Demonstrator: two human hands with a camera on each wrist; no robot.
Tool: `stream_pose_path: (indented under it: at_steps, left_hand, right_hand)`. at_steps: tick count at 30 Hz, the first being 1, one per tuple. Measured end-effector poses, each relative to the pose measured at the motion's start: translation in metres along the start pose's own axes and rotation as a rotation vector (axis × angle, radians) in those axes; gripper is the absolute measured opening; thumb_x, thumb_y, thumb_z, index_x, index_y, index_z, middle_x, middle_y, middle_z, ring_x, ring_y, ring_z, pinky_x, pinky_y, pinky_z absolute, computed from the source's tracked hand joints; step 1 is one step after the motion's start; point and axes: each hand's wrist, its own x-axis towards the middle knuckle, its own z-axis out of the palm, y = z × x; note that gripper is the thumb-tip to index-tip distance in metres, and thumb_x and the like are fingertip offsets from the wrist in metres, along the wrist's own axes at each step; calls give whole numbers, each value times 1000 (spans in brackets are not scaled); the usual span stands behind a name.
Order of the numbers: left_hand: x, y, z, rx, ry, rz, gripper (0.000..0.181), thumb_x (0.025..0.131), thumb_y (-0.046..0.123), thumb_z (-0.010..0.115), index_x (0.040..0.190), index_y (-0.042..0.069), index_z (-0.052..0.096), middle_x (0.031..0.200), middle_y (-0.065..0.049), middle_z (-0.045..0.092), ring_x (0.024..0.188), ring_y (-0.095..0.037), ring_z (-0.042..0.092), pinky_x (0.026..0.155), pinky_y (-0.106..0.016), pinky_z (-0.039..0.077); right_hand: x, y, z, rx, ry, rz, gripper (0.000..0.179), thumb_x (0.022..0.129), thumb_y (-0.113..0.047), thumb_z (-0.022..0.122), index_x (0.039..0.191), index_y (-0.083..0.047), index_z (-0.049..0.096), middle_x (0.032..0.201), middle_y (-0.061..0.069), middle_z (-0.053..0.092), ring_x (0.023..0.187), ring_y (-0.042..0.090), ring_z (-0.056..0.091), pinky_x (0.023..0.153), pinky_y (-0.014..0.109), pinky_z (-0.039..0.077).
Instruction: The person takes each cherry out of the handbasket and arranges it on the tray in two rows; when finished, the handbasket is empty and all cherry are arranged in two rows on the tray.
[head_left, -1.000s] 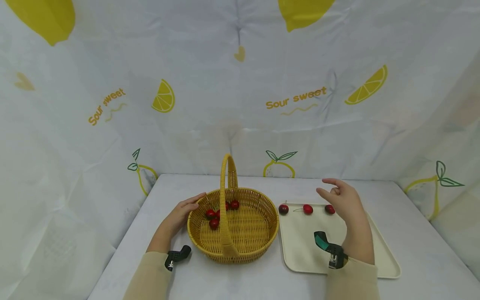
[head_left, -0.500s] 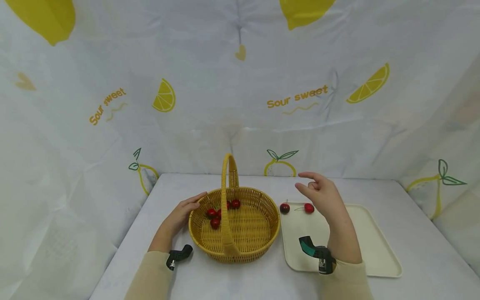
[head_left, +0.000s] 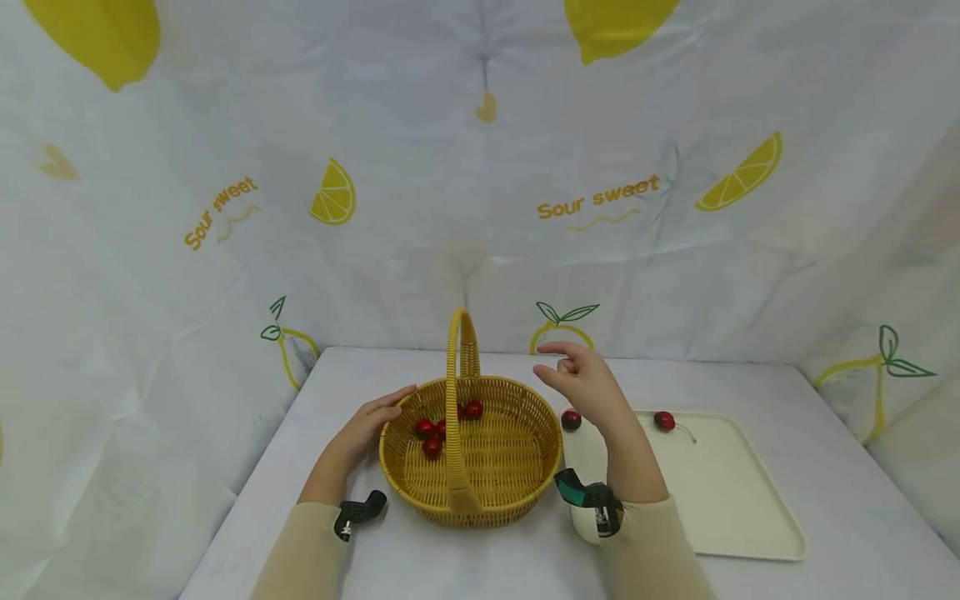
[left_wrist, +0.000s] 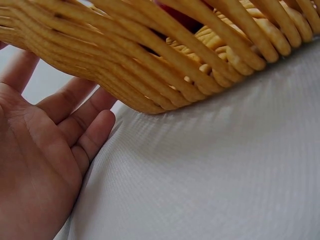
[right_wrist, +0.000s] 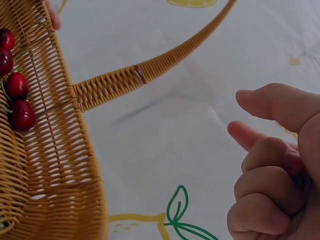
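Observation:
A yellow wicker basket (head_left: 510, 500) with a tall arched handle stands mid-table, several red cherries (head_left: 432, 447) gathered in its left half. My left hand (head_left: 365, 427) lies along the basket's left side, its fingers at the woven wall. In the left wrist view that palm (left_wrist: 35, 150) faces the wicker, fingers loosely extended. My right hand (head_left: 588, 385) is raised to the right of the basket, over the tray's back left corner. Its thumb and index finger are spread apart with a visible gap and nothing between them; the other fingers are folded in, as the right wrist view shows.
A cream tray (head_left: 727, 483) lies right of the basket, partly covered by my right forearm. One dark cherry (head_left: 572, 419) sits at its back left corner and a stemmed cherry (head_left: 663, 421) farther right along the back edge. A lemon-print cloth (head_left: 450, 208) hangs behind the table.
My right hand has moved left, from above the tray toward the basket. The right cherry on the tray is uncovered again, the middle one now hidden. My left hand stays at the basket.

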Motion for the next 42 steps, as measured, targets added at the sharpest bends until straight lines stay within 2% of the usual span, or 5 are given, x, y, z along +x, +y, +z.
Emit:
stream_pose_path:
  at_steps: [7,21,29,34,42]
  left_hand:
    - [-1,0,1,20,12,-9,55,100,23,56,154,13,50,161,-6,41,153,-30,25,123,-52,15]
    - [-1,-2,1,5,13,-8,55,100,22,55,154,12,49,161,-8,40,153,-32,24,123,-54,13]
    - [0,3,1,20,9,-6,54,100,23,56,154,14,50,161,-5,41,153,-31,25,123,-54,15]
    - [0,4,1,9,-3,-1,53,102,20,54,154,12,48,161,-8,39,153,-32,24,123,-53,15]
    - [0,2,1,-2,6,-5,53,102,21,55,154,12,50,161,-8,40,153,-31,25,123,-53,15]
  right_hand:
    - [20,-5,30,36,-98,-61,38,98,-24,71,132,-10,66,58,-2,36,48,12,28,50,28,31]
    - [51,4,84,31,-237,13,37,100,-24,67,133,-5,66,61,-2,38,52,14,29,49,28,30]
    - [56,23,95,25,-268,62,38,99,-29,68,130,-7,68,94,8,69,76,16,56,66,32,47]
    - [56,36,100,-56,-304,98,34,97,-29,71,125,-10,72,110,4,69,97,18,62,85,39,53]
    - [53,46,101,-279,-423,125,35,96,-23,72,130,-15,72,139,10,63,130,33,55,107,52,45]
